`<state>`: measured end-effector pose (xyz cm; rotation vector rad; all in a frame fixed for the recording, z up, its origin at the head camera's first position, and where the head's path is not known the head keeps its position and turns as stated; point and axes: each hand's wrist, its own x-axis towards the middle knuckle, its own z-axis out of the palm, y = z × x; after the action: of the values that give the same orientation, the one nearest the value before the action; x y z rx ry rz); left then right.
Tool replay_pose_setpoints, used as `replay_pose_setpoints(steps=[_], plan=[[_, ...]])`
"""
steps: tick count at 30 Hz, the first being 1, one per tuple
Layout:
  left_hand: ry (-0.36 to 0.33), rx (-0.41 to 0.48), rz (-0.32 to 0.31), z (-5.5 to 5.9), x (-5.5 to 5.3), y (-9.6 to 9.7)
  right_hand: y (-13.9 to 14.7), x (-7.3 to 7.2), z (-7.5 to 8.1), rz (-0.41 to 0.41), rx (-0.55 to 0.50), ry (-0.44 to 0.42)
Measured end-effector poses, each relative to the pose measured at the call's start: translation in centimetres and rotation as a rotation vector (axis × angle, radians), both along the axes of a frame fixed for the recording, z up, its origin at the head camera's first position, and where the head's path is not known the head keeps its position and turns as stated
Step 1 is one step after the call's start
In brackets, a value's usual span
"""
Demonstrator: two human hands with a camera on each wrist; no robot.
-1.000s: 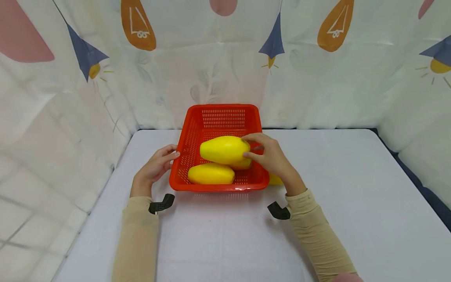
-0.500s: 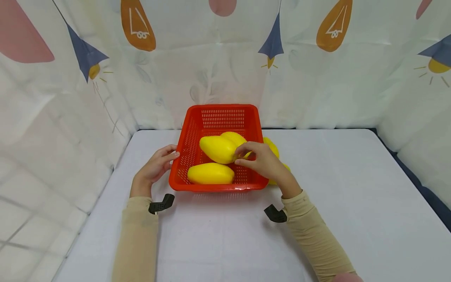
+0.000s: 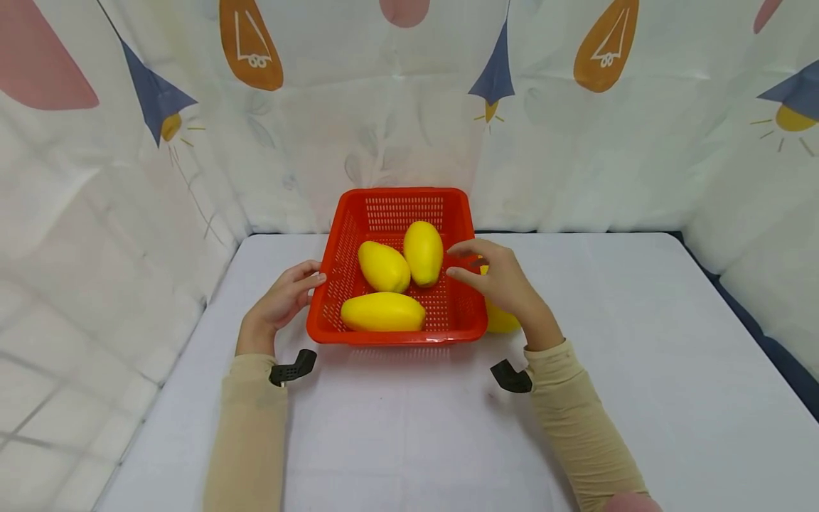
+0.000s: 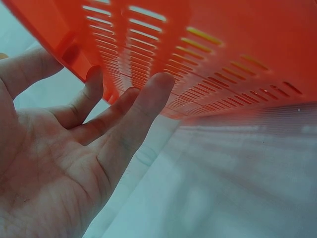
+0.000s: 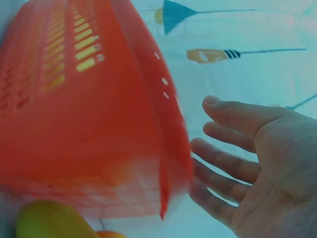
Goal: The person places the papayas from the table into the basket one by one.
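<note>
A red slotted basket (image 3: 451,313) stands on the table. Inside, one yellow mango (image 3: 382,312) lies crosswise near the front. A second mango (image 3: 384,267) rests behind it, and a third mango (image 3: 424,254) lies lengthwise at its right. My left hand (image 3: 281,302) holds the basket's left rim. In the left wrist view its fingertips (image 4: 161,82) touch the outer wall. My right hand (image 3: 495,277) is at the right rim, thumb and fingers apart, holding nothing. More yellow fruit (image 3: 501,320) lies outside the basket on the right, partly hidden by this hand and arm.
A white cloth covers the table (image 3: 397,427). Behind and at the sides hangs a white patterned curtain (image 3: 397,114). A dark strip (image 3: 761,334) runs along the table's right edge. The right wrist view shows a greenish-yellow fruit (image 5: 52,220) below the basket wall.
My right hand has let go of a mango in the basket and drawn back to the right rim. The two rear mangoes now lie apart. My left hand has stayed put.
</note>
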<state>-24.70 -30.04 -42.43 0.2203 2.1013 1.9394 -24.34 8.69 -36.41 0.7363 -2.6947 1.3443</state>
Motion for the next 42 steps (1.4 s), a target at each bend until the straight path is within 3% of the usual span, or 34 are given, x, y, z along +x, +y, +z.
replay_pose_setpoints(steps=[4, 12, 29, 42], plan=[[0.007, 0.005, -0.006, 0.0, 0.0, 0.0, 0.8, -0.2, 0.2, -0.034, -0.012, -0.024], [0.011, 0.027, -0.008, 0.0, 0.0, 0.0, 1.8, -0.8, 0.2, -0.053, -0.048, 0.011], [0.006, 0.035, -0.015, 0.1, 0.0, 0.0, 3.7, -2.0, -0.5, -0.144, -0.032, 0.005], [0.002, 0.023, -0.013, 0.0, -0.1, 0.0, 4.2, -2.6, -1.3, -0.166, -0.005, -0.019]])
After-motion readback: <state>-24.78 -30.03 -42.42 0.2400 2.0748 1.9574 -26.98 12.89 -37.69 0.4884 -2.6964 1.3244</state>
